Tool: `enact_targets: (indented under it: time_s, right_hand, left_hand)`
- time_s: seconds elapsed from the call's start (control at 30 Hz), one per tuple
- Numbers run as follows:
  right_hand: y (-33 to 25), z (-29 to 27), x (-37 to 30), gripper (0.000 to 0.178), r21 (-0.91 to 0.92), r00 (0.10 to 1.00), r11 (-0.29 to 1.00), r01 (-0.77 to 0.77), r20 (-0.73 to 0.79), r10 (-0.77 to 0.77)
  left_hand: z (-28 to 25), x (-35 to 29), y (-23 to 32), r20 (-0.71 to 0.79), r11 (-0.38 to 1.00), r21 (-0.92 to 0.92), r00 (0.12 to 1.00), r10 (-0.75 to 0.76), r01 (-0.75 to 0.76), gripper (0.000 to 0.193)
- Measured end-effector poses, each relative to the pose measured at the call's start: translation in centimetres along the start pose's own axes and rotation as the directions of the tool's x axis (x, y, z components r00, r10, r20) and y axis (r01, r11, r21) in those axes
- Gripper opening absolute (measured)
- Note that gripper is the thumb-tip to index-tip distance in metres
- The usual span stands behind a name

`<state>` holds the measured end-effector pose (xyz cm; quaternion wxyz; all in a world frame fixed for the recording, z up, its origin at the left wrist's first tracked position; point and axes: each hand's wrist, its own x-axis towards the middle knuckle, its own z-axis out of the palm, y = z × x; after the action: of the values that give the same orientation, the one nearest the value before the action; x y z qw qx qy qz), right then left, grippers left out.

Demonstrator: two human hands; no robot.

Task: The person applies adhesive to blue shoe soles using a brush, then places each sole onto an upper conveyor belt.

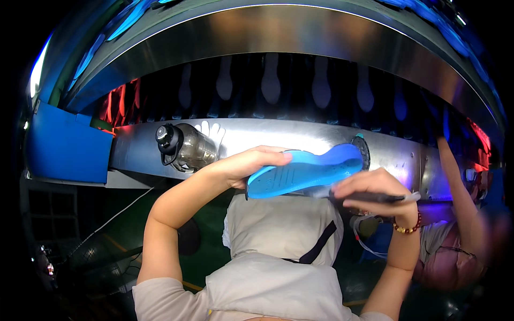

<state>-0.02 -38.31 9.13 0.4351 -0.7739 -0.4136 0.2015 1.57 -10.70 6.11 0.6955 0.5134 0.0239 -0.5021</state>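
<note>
A bright blue shoe sole (305,172) is tilted above my lap, in front of the metal ledge. My left hand (257,163) grips its left end, thumb over the upper rim and the other fingers behind. Close to the sole's lower right edge, my right hand (375,190) is closed around a thin dark-handled tool (391,198). Its pale end (320,191), by the sole's lower edge, is smeared by motion and looks like a brush. Behind the sole's right end, a dark-rimmed object (362,150) with a bit of turquoise shows only in part.
A smoky clear bottle (195,147) with a black lid lies on the metal ledge (241,134), a white glove (214,131) behind it. Sole-shaped pieces (271,85) line the dark machine opening. A blue box (67,144) stands left; a co-worker's arm (458,182) reaches in at right.
</note>
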Motion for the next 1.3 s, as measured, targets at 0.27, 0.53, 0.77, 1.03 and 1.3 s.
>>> enact_targets:
  time_s: [0.27, 0.53, 0.77, 1.03, 1.3]
  right_hand:
    - [1.4, 0.0, -1.5, 0.018, -0.038, 0.987, 0.992, -0.119, -0.111, 0.115]
    - [1.2, 4.0, 1.5, 0.013, 0.549, 0.846, 0.827, -0.119, -0.38, 0.373]
    - [4.4, 4.8, 0.7, 0.014, 0.474, 0.658, 0.88, -0.021, -0.656, 0.37]
    - [6.1, 5.5, 2.9, 0.016, 0.432, 0.398, 0.902, -0.012, -0.825, 0.401]
    - [4.0, 9.7, 4.5, 0.017, -0.222, 0.458, 0.948, -0.228, -0.884, -0.097]
  left_hand:
    - [-0.7, -0.5, 0.0, -0.071, 0.976, 0.16, 0.985, 0.158, -0.145, 0.054]
    - [0.4, 2.7, -1.8, -0.058, 0.852, -0.485, 0.979, 0.194, -0.197, 0.054]
    - [-0.4, 3.2, -2.9, -0.12, 0.817, -0.536, 0.977, 0.175, -0.212, 0.05]
    - [-0.6, 3.8, -3.3, -0.197, 0.781, -0.553, 0.956, 0.216, -0.29, 0.048]
    - [-0.9, 4.5, -4.1, -0.15, 0.812, -0.499, 0.953, 0.263, -0.303, 0.055]
